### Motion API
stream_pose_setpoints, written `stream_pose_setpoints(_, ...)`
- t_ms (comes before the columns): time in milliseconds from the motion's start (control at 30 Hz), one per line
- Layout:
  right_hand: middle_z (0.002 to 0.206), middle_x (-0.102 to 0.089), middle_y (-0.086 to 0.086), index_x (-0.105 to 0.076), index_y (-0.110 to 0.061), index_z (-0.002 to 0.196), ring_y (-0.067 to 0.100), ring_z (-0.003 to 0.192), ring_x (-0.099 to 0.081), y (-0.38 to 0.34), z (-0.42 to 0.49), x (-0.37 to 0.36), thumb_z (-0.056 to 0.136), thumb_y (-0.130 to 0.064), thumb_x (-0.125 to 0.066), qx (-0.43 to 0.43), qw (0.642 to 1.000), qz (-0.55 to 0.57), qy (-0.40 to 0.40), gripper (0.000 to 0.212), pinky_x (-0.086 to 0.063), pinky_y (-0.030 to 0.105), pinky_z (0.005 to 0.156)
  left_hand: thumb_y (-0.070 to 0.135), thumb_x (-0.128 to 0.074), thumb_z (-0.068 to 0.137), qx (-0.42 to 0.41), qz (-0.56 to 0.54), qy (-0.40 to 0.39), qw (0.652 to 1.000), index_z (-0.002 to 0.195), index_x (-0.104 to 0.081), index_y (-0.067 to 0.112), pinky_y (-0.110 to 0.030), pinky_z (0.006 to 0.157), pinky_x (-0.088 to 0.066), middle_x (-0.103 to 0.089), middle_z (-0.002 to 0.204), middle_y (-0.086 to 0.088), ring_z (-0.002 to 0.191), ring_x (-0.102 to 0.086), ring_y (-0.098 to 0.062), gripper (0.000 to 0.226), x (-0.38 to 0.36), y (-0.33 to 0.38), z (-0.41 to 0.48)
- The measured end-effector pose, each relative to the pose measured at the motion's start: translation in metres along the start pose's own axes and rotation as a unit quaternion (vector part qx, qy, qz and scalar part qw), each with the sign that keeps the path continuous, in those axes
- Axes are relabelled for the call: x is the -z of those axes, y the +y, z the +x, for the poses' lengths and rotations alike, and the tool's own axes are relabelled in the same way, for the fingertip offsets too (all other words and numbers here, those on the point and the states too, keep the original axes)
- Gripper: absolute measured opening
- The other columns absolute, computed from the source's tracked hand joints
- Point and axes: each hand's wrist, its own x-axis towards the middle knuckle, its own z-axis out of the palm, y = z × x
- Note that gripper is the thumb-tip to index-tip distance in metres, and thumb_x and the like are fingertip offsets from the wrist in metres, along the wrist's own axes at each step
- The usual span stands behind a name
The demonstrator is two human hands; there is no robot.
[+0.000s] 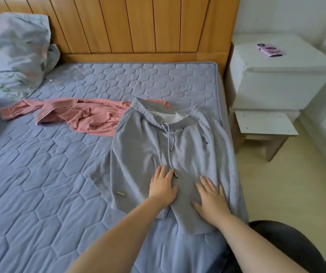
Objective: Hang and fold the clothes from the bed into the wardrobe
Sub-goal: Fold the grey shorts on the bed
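Bright daylight, soft and diffuse; right side of frame brightest, so src likely there. White nightstand [282,83] and wall [276,14] blown out, surface detail nearly gone. Floor [296,184] washed pale. Shadows weak: faint soft ones under left hand [163,189] and right hand [211,201] on the grey shorts [138,158], darker band btw bed edge and nightstand. Headboard [138,24] evenly lit, warm tone. Whole img slightly soft, compression smear on mattress [40,174] quilting; no obvious motion blur. Wide-angle distortion: headboard planks fan out, nightstand leans, forearms stretched at bottom edge. Dark blob [288,243] lower right underexposed, no detail.
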Motion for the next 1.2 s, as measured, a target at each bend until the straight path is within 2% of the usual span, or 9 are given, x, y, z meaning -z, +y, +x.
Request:
stream_pose_setpoints(233,0.123,-0.054,0.015,-0.051,-0.012,0.118,0.034,0.114,-0.05,0.043,0.001,0.034,0.088,-0.038,-0.062,-0.273,0.952,0.101,0.094,0.042,-0.042,0.041,0.088,0.02,-0.059,0.083,0.011,-0.048,0.026,0.998,0.148,-0.03,0.022,-0.035,0.117,-0.021,-0.012,0.159,-0.005,0.146,-0.006,-0.022,0.071,-0.005,0.01,0.0)
stream_pose_setpoints(400,0.06,-0.041,0.009,-0.037,-0.014,0.058,0.024,0.065,-0.04,0.057,0.005,0.045,0.086,-0.017,-0.068,-0.217,0.887,0.385,0.134,0.042,-0.024,0.033,0.058,0.002,-0.049,0.084,0.03,-0.085,0.038,0.995,0.141,-0.045,0.014,-0.03,0.113,-0.025,-0.027,0.154,-0.009,0.142,-0.024,-0.025,0.058,0.004,0.016,0.007)
stream_pose_setpoints(500,0.086,-0.065,0.024,-0.065,-0.005,0.078,0.025,0.079,-0.054,0.067,0.005,0.056,0.088,-0.019,-0.068,-0.3,0.745,0.564,0.19,0.017,-0.044,0.037,0.072,-0.004,-0.045,0.082,0.032,-0.104,0.058,0.992,0.132,-0.055,0.01,-0.028,0.109,-0.028,-0.038,0.147,-0.012,0.135,-0.037,-0.027,0.053,0.01,0.015,0.009)
stream_pose_setpoints(600,0.106,-0.066,0.021,-0.068,0.001,0.091,0.031,0.093,-0.062,0.085,0.0,0.056,0.091,-0.023,-0.063,-0.411,0.708,0.537,0.204,0.025,-0.048,0.038,0.081,0.002,-0.044,0.084,0.038,-0.054,0.086,0.994,0.132,-0.055,0.011,-0.034,0.112,-0.025,-0.038,0.146,-0.012,0.136,-0.031,-0.029,0.05,0.01,0.018,0.005)
stream_pose_setpoints(733,0.085,-0.062,0.02,-0.065,0.0,0.08,0.037,0.088,-0.06,0.083,-0.002,0.053,0.094,-0.014,-0.051,-0.376,0.827,0.385,0.164,0.024,-0.039,0.033,0.064,0.024,-0.058,0.085,-0.139,0.003,0.156,0.978,0.119,-0.063,0.014,-0.045,0.103,-0.035,-0.048,0.131,-0.014,0.126,-0.041,-0.035,0.036,0.0,0.043,-0.016)
stream_pose_setpoints(867,0.056,-0.038,0.006,-0.036,-0.011,0.053,0.024,0.057,-0.034,0.08,-0.014,0.054,0.078,0.009,-0.041,-0.291,0.88,0.346,0.144,0.033,-0.016,0.029,0.048,0.067,-0.053,0.071,-0.303,0.098,-0.015,0.948,0.128,-0.051,0.021,-0.04,0.093,-0.042,-0.048,0.124,-0.001,0.113,-0.045,-0.023,0.074,-0.022,0.071,-0.04)
stream_pose_setpoints(967,0.079,-0.057,0.006,-0.052,-0.011,0.083,0.019,0.069,-0.05,0.075,-0.028,0.053,0.078,0.002,-0.052,-0.208,0.904,0.373,-0.004,0.014,-0.033,0.026,0.052,0.047,-0.058,0.075,-0.236,0.106,-0.05,0.965,0.134,-0.044,0.022,-0.037,0.095,-0.041,-0.044,0.132,0.002,0.12,-0.04,-0.02,0.066,-0.034,0.076,-0.041)
stream_pose_setpoints(1033,0.1,-0.057,0.004,-0.046,-0.016,0.108,0.018,0.088,-0.055,0.075,-0.035,0.048,0.072,-0.006,-0.065,-0.165,0.921,0.338,-0.096,0.042,-0.045,0.029,0.067,0.02,-0.054,0.082,-0.158,-0.002,-0.021,0.987,0.115,-0.059,0.013,-0.034,0.086,-0.045,-0.055,0.117,-0.005,0.111,-0.049,-0.025,0.034,-0.028,0.081,-0.038)
stream_pose_setpoints(1200,0.122,-0.05,0.005,-0.035,-0.019,0.131,0.027,0.104,-0.055,0.063,-0.038,0.047,0.071,-0.03,-0.075,-0.156,0.97,0.183,-0.024,0.073,-0.049,0.037,0.082,0.002,-0.046,0.086,0.004,-0.254,0.008,0.967,0.06,-0.051,0.015,-0.029,0.056,-0.031,-0.049,0.059,0.002,0.067,-0.046,-0.022,0.029,0.013,0.086,-0.021)
